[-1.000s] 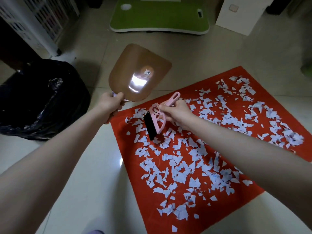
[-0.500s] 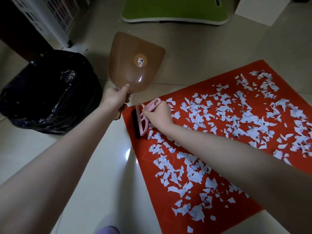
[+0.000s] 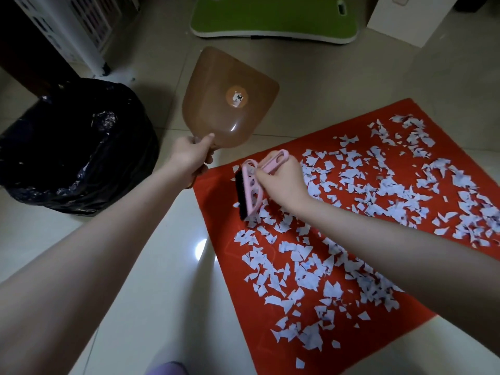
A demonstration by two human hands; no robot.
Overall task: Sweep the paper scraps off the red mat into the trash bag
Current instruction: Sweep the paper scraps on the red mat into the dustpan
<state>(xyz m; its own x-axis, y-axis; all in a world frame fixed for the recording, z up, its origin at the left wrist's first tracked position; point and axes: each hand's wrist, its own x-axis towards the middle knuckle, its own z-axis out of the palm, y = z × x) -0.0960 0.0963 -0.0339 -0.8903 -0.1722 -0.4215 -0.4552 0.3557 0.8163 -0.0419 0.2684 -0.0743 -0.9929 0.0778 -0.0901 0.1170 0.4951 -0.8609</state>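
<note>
Right fingers clamped on the pink plastic brush, left fingers on the brown plastic dustpan, I've reached the red mat's left corner.

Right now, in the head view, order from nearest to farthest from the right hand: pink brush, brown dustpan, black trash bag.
1. Pink brush, in the right hand.
2. Brown dustpan, raised, left of it.
3. Black trash bag, far left.
</note>
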